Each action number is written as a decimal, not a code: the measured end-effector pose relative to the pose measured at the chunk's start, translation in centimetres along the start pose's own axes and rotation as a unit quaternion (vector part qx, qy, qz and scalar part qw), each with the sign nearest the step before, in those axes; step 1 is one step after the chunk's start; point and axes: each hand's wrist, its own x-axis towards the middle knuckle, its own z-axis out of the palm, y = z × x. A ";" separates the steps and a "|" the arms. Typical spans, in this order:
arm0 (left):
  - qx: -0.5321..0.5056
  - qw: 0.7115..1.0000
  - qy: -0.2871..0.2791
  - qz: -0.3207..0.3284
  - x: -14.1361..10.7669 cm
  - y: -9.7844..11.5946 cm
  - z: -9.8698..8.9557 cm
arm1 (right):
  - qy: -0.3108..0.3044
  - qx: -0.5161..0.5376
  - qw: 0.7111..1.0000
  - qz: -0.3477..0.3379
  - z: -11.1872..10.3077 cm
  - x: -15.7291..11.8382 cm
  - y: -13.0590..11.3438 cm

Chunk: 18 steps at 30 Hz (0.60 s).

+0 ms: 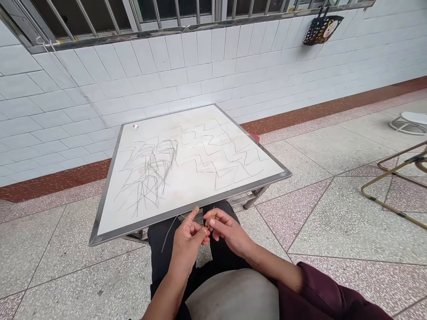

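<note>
Fingertips (202, 232) of left hand (185, 244) and right hand (231, 232) met, thumbs and fingers pinching thin wire (169, 233); exact contact too small to read. Wire sat over the lap, near table edge, one end trailing past the left hand. Tan wrap (196, 209) on one left finger. Beyond: white-topped table (196, 195) with tangled wire pile (150, 171) left, spaced zigzag wires (230, 155) right. Tiled wall (180, 71) stood behind.

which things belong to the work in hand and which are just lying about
Likely the job: thin strand, pinched by left hand and right hand; bent strands; table.

Likely just about: hanging basket; white stool; metal frame; small white-and-red item.
</note>
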 end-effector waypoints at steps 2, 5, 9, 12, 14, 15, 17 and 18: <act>0.036 0.999 -0.022 -0.005 0.3 -0.1 0.3 | -0.033 -0.016 0.999 0.011 0.7 0.0 0.6; 0.094 0.995 -0.038 -0.010 1.0 -0.4 0.6 | -0.024 0.001 0.999 0.035 1.0 0.5 0.8; 0.155 0.987 -0.042 -0.009 2.0 -0.5 0.9 | -0.020 0.014 0.998 0.052 0.8 0.9 0.3; 0.165 0.985 -0.058 0.009 2.3 -0.6 0.9 | -0.007 0.037 0.998 0.052 0.5 1.1 0.0; 0.141 0.987 -0.081 0.013 2.3 -0.9 0.3 | 0.015 0.066 0.996 0.052 0.1 1.2 -0.3; 0.122 0.988 -0.090 0.007 2.4 -1.1 -0.2 | 0.026 0.084 0.995 0.054 -0.2 1.3 -0.5; 0.079 0.994 -0.073 -0.027 2.7 -1.2 -1.6 | 0.042 0.120 0.990 0.062 -0.7 1.4 -1.0; 0.056 0.997 -0.039 -0.036 2.9 -1.2 -2.4 | 0.043 0.134 0.988 0.066 -0.9 1.4 -1.2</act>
